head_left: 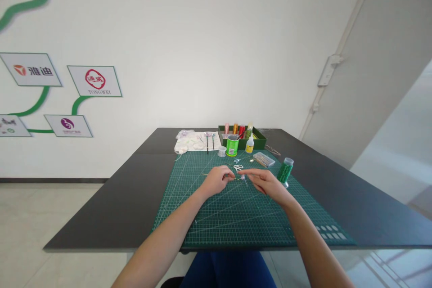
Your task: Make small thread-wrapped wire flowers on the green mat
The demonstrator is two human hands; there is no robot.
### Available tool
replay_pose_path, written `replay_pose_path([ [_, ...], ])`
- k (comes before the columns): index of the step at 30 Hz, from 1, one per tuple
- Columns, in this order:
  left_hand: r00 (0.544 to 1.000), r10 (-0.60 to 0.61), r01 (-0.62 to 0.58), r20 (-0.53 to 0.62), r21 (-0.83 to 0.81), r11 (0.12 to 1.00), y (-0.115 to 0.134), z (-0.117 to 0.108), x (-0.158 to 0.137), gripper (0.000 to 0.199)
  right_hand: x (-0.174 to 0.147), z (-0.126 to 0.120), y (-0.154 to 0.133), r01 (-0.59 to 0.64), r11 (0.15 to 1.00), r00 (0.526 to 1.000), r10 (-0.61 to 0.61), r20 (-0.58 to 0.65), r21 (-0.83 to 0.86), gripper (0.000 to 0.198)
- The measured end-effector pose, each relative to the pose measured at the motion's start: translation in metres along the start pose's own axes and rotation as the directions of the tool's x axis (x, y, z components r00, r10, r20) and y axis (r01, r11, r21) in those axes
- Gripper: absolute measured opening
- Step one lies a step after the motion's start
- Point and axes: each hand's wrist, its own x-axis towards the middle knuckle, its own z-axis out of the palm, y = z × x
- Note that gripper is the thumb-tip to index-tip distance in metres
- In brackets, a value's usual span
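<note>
Above the middle of the green cutting mat (216, 220), my left hand (218, 181) pinches a thin stem that sticks out on both sides of its fingers. At the stem's right end is a small pale purple flower-like piece (242, 177), with a bit of green by my fingertips. My right hand (265, 183) is just right of this piece, index finger stretched out to the left and the other fingers apart below it. Whether a fine thread runs over its fingers is too small to tell. White-handled scissors (238, 168) lie just beyond the hands. A green thread spool (285, 170) stands right of my right hand.
Behind the hands are a green can (232, 146), a glue bottle (249, 144), a small white tub (222, 151) and a clear flat case (263, 159). A dark green box (259, 143) holds several thread spools. Thin sticks lie on a white cloth (192, 141). Tweezers (272, 150) lie at right.
</note>
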Motion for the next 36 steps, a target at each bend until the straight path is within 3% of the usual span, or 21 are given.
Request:
replay_pose_path([
  [15,0.998,0.052,-0.053,-0.016,-0.057,0.997,0.005,-0.003,0.0,0.009,0.027,-0.022,0.014,0.023,0.998,0.998,-0.026,0.048,0.057,0.056],
  [22,0.997,0.004,-0.007,-0.073,-0.048,0.999,0.001,-0.004,0.002,0.01,0.01,-0.022,0.008,0.024,0.996,0.996,-0.031,0.087,0.088,0.053],
  [36,0.976,-0.19,0.149,-0.105,-0.309,0.939,-0.002,-0.005,0.005,0.008,-0.029,-0.006,0.016,-0.062,0.998,0.987,0.064,0.148,-0.018,0.053],
])
